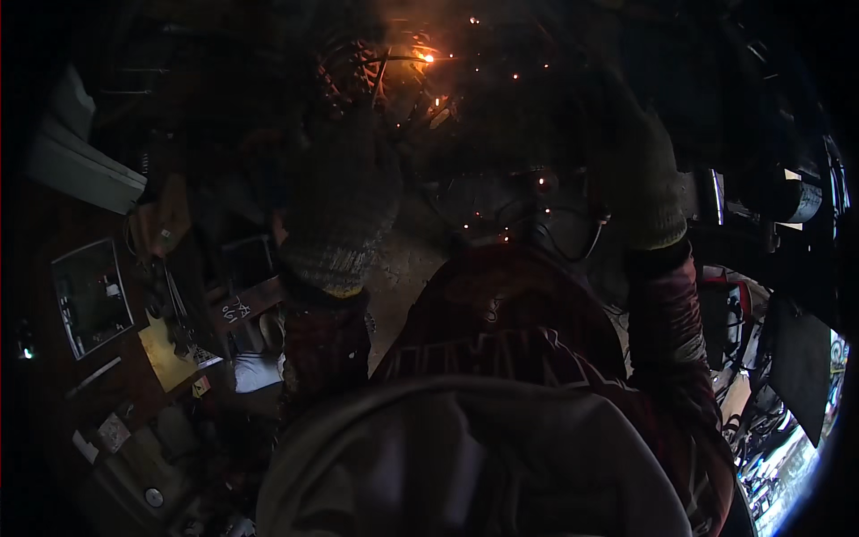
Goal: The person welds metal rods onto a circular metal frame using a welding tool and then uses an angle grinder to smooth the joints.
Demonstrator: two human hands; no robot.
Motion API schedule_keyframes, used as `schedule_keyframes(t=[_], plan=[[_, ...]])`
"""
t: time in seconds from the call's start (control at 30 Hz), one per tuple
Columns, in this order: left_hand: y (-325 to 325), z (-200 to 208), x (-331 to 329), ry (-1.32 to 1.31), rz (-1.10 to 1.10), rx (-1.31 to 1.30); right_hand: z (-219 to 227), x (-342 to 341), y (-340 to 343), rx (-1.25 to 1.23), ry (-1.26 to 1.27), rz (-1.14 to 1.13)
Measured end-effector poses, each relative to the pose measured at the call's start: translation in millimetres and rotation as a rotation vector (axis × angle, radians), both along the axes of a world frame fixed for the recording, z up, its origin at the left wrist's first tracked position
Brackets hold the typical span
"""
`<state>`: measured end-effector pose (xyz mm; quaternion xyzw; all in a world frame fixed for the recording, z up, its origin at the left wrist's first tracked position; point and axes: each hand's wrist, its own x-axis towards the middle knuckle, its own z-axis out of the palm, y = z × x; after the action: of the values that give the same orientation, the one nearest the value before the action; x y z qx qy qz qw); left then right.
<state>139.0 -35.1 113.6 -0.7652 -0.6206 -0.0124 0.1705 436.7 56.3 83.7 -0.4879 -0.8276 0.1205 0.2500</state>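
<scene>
Glowing spot (428, 59) beyond gloved left hand (344, 192)

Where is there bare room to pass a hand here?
A strip of floor shows between the left sleeve and red clothing; it looks passable. Between left hand and right hand, sparks dot the dark gap. It's crowded around the yellow sheet and beyond the right sleeve. Elsewhere is too dark.

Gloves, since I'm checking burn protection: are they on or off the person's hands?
On: knitted gloves cover the left hand and right hand; their yellow-edged cuffs are visible.
</scene>
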Motion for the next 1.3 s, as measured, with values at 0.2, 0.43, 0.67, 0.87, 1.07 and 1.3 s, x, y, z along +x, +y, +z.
schedule_keyframes(t=[0.2,0.43,0.67,0.87,1.07,1.3], plan=[[-0.2,4.6,0.7,-0.006,0.025,0.027,2.1,11.0,4.7,-0.025,0.148,-0.02],[0.6,8.7,11.1,-0.244,0.126,0.031,24.4,22.3,-3.3,-0.611,0.634,-0.237],[2.8,44.1,9.9,-0.654,0.347,-0.319,28.5,39.1,-14.2,-0.627,0.801,-0.236],[-21.0,81.1,-25.1,-0.575,0.1,-0.329,51.5,54.1,-28.6,-0.677,0.944,-0.278],[-67.1,69.5,9.5,-1.028,0.42,-0.506,68.3,51.9,-54.5,-0.698,1.056,-0.134],[-75.2,4.4,59.4,-1.552,-0.035,-0.483,81.0,-26.0,-103.5,-0.601,0.868,0.069]])
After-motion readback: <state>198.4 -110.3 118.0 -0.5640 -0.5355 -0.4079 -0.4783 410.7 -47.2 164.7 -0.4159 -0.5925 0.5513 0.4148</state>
